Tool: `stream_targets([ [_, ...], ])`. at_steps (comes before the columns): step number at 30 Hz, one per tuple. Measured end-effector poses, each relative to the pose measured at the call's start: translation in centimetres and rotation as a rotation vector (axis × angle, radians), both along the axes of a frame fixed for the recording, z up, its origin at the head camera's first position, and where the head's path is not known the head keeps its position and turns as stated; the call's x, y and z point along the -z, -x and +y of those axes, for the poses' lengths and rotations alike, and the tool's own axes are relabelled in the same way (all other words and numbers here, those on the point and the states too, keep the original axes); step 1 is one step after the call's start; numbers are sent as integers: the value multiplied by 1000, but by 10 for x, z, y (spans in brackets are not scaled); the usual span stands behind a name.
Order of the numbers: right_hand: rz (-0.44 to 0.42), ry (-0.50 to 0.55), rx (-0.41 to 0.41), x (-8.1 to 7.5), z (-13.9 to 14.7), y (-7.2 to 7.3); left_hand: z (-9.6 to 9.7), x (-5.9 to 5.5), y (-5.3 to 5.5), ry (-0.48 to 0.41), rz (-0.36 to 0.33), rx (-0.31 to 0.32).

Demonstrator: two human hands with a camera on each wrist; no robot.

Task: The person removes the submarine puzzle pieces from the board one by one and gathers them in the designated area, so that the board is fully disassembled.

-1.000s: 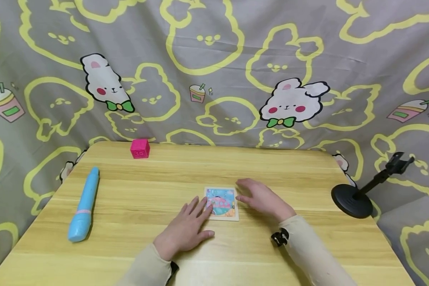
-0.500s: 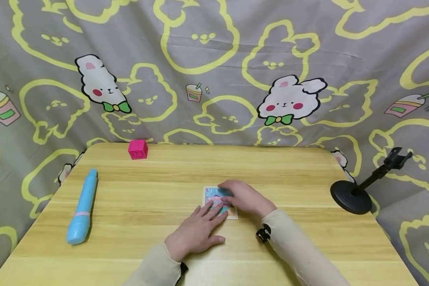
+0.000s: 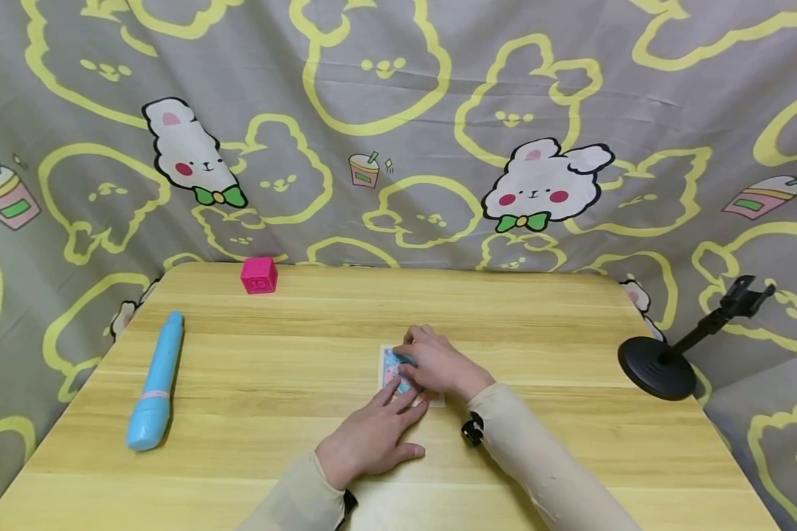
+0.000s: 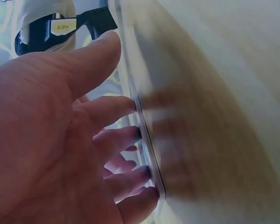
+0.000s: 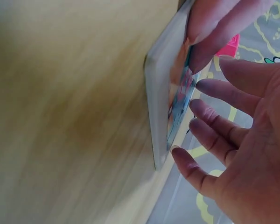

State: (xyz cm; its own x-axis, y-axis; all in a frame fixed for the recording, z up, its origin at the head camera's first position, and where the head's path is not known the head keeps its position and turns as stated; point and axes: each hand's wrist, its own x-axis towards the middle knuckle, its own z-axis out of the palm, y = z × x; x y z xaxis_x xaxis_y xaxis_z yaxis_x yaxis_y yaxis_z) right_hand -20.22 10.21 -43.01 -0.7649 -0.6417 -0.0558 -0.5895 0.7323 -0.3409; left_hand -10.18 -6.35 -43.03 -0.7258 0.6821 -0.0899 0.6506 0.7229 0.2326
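A thin square picture board (image 3: 389, 361) is lying flat on the wooden table (image 3: 292, 398), with 2 hands meeting over it. The left hand (image 3: 372, 436) is reaching in from the near side, its 4 fingers extending and their tips touching the board; its grip is standing wide, the thumb pointing away from the fingers. The right hand (image 3: 443, 366) is covering the board's right part, its fingers curving loosely over the picture; its grip is leaving a narrow gap between thumb and forefinger. Well to the left, a blue microphone (image 3: 154, 394) is lying lengthwise, and a pink cube bearing the number 10 (image 3: 259, 275) is sitting near the far edge. A black stand (image 3: 656, 369) is standing at the right edge, and a patterned curtain (image 3: 412, 110) is hanging behind the table.
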Motion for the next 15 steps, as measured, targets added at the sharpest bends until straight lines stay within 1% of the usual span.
stream_targets([
  [4, 8, -7, 6, 0, -3, -1, 1, 0, -1, -2, -15, -8],
  [9, 3, 39, 14, 1, -6, 1, 1, 1, 1, -23, -39, -3],
  [12, -22, 72, 28, 4, -9, 3, 0, 2, 2, -39, -66, -4],
  [15, -57, 91, 57, 8, -12, 6, 0, 2, 2, -39, -71, 1],
])
